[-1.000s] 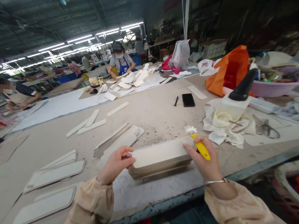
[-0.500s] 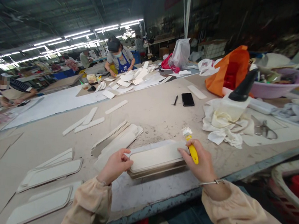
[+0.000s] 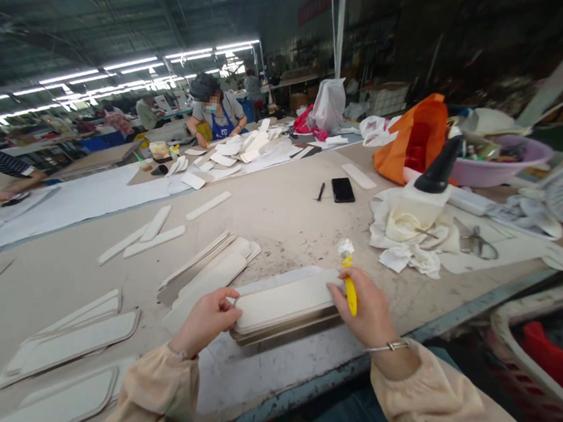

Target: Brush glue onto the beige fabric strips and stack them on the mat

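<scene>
A stack of long white panels with rounded corners (image 3: 285, 300) lies in front of me, near the table's edge. My left hand (image 3: 210, 318) is closed at the stack's left end, thumb and fingers at the top panel's edge. At the other end, my right hand (image 3: 365, 306) grips a yellow-handled brush (image 3: 350, 293) with white, clumped bristles pointing away from me. Its thumb and fingers also touch the stack's right end. Just beyond my left hand lies a fanned pile of similar panels (image 3: 215, 268).
More panels (image 3: 79, 341) lie at the left, with loose strips (image 3: 157, 223) farther back. A phone (image 3: 343, 190), a white bottle with a black top (image 3: 420, 202), scissors (image 3: 477, 241), an orange bag (image 3: 412, 144) and a purple basin (image 3: 500, 168) are beyond. A co-worker (image 3: 216, 113) works across the table.
The view has shifted a little to the right. The brush has turned more upright in my right hand. Both hands stay at the two ends of the stack.
</scene>
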The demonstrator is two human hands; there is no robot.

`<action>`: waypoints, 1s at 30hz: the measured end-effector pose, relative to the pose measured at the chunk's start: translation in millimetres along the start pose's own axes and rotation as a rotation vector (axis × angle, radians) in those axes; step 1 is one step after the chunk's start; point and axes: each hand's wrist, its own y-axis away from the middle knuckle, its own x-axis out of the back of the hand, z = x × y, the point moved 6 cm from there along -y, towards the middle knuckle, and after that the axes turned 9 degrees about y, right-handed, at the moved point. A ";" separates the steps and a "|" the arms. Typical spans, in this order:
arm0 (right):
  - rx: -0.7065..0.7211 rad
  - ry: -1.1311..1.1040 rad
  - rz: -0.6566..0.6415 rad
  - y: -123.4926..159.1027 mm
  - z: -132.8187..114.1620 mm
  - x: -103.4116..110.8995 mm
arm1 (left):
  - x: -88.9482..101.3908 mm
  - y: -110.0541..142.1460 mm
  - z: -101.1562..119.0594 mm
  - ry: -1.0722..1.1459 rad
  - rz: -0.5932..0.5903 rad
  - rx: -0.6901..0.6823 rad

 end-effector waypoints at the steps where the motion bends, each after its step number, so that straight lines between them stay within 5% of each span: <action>1: 0.041 0.014 0.034 -0.8 -4.5 4.6 | -0.3 0.3 0.6 -0.009 -0.004 -0.001; 5: 0.200 -0.011 0.073 2.8 -34.0 15.3 | 0.5 -2.6 -3.5 -0.083 -0.027 -0.008; 9: 0.472 -0.134 -0.138 21.3 -77.8 -5.4 | 3.5 -11.4 -13.3 -0.111 -0.029 -0.037; 12: 0.545 -0.112 -0.228 33.2 -90.8 -22.2 | 4.4 -13.5 -15.1 -0.107 -0.021 -0.050; 16: 0.444 -0.078 -0.243 32.0 -73.6 -25.3 | 4.6 -10.0 -8.5 -0.146 0.014 -0.059; 25: -0.042 -0.065 -0.081 12.1 1.8 -4.5 | 9.1 -5.9 -0.9 -0.210 0.097 -0.068; 30: -0.200 -0.170 -0.121 5.9 14.8 -8.9 | 8.7 -2.9 2.0 -0.233 0.150 -0.057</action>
